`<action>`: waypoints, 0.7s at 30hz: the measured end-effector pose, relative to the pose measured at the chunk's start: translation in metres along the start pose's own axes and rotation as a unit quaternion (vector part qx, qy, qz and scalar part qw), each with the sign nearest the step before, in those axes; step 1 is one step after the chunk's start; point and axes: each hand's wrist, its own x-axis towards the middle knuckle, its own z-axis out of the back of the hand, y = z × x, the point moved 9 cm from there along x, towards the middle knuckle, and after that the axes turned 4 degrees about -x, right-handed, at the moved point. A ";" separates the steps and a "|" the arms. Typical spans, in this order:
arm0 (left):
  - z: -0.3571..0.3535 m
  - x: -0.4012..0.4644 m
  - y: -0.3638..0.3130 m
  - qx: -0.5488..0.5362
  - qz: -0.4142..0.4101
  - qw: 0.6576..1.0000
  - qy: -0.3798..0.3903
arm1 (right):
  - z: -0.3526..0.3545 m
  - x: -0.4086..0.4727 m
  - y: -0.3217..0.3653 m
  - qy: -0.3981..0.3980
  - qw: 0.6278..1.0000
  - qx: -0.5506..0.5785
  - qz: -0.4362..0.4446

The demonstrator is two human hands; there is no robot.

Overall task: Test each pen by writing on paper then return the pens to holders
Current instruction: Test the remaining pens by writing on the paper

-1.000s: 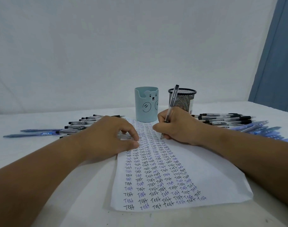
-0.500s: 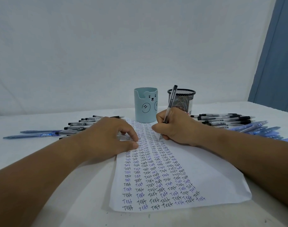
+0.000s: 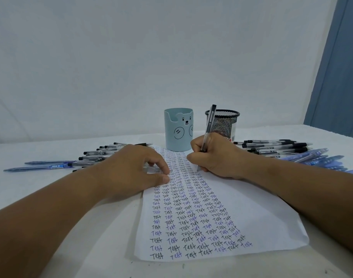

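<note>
A white sheet of paper [image 3: 257,223] lies on the table, covered in rows of the word "Test" in black and blue ink. My right hand [image 3: 217,157] grips a clear black-capped pen [image 3: 209,125] upright, its tip touching the paper near the far end. My left hand [image 3: 131,169] rests palm down on the paper's left edge, fingers curled and holding nothing that I can see. Behind the paper stand a light blue bear-face holder [image 3: 178,130] and a black mesh holder [image 3: 223,123].
Several black and blue pens [image 3: 95,155] lie in a row at the left. Another pile of black pens [image 3: 276,147] and blue pens [image 3: 320,159] lies at the right. A white wall is behind, a blue curtain [image 3: 340,67] at the far right.
The pen in my right hand has shifted slightly left while writing. My left hand has stayed on the paper.
</note>
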 end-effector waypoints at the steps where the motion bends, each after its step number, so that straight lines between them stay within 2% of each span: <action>1: 0.000 0.000 0.000 0.002 0.000 1.000 0.000 | -0.001 0.000 0.000 0.001 1.000 -0.001 0.000; 17: 0.001 0.000 0.001 0.013 0.017 1.000 -0.008 | -0.002 -0.001 0.002 0.010 1.000 -0.027 -0.003; 21: 0.001 -0.001 0.000 0.007 0.012 1.000 -0.007 | 0.001 -0.002 0.003 -0.014 1.000 -0.023 -0.004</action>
